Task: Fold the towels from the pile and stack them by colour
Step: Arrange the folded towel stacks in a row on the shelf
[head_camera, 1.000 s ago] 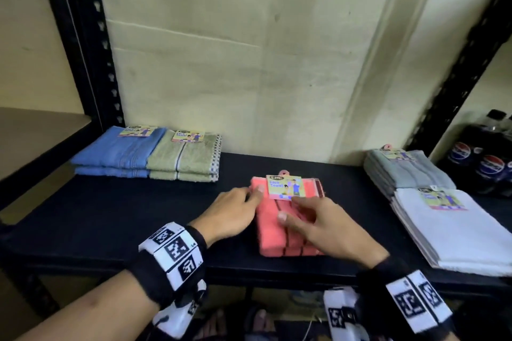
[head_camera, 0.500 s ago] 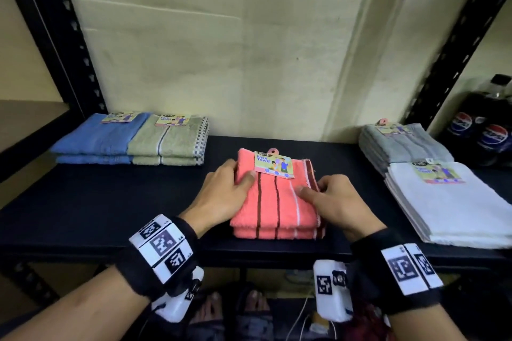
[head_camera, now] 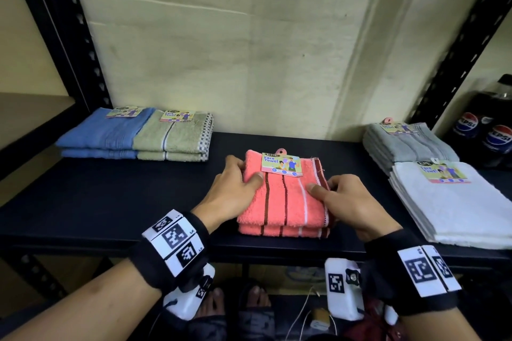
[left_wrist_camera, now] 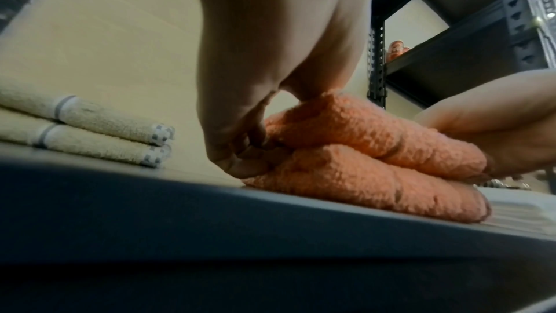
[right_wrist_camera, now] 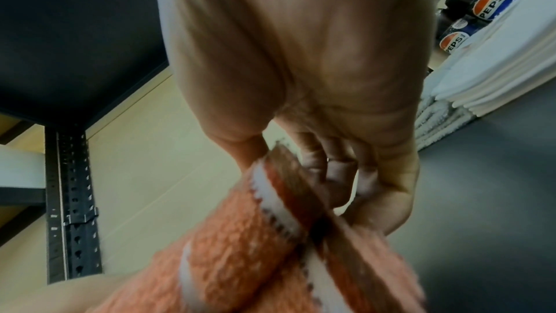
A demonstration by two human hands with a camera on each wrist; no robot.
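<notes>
Both hands shifted to the coral towel stack's sides. Left hand and right hand grip it, fingers curled. Blue, green stacked; grey, white piles remain.

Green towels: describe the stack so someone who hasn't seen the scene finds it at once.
On the black shelf, look to the back left corner, where two low stacks sit side by side against the wall. The green towels are the right-hand one, touching the blue towels. Only they have a checkered edge band and a thin blue-and-white stripe.
</notes>
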